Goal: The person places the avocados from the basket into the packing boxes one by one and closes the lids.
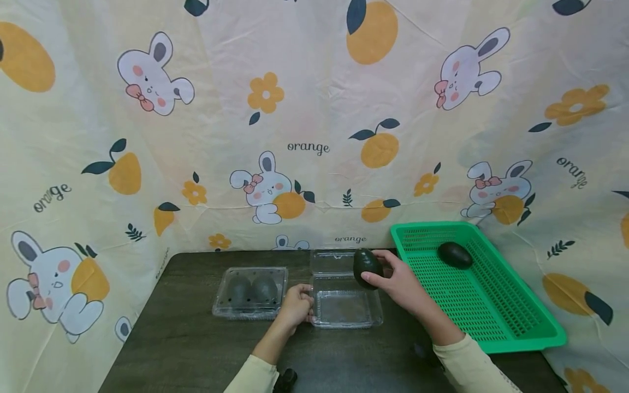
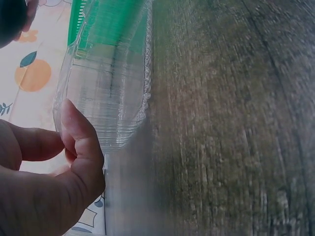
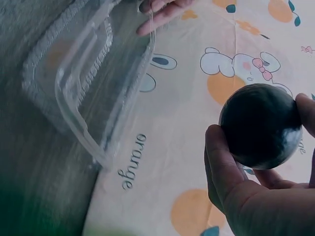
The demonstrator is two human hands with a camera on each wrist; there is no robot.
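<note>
Head view shows a person at a dark wooden tabletop (image 1: 196, 352), before a printed cloth (image 1: 319, 109). The right hand (image 1: 400, 281) has its grip clamped on a dark avocado (image 1: 366, 268), which appears held up near the right side of an open plastic clamshell (image 1: 346, 310), about where the lid (image 1: 330, 263) meets the tray. The left hand (image 1: 296, 307) is at the left edge of this clamshell. Further left lies a closed clamshell (image 1: 245, 315) with two avocados (image 1: 265, 289) inside; at the right, a green basket (image 1: 523, 347) carries one single avocado (image 1: 455, 255).

Left wrist view shows the thumb and a finger together on the thin rim, pinching it. The plastic looks light, so I judge that the tray could slide or tip if the pinch loosens while the fruit presses on one wall. A too strong pinch could bend the rim.

Right wrist view shows the avocado between thumb and fingers, apart from the plastic. Its skin looks smooth and its form is round; with fingers opening too early, it could probably drop, strike the rim and roll away. The lid, if bumped, could perhaps swing in the way.
</note>
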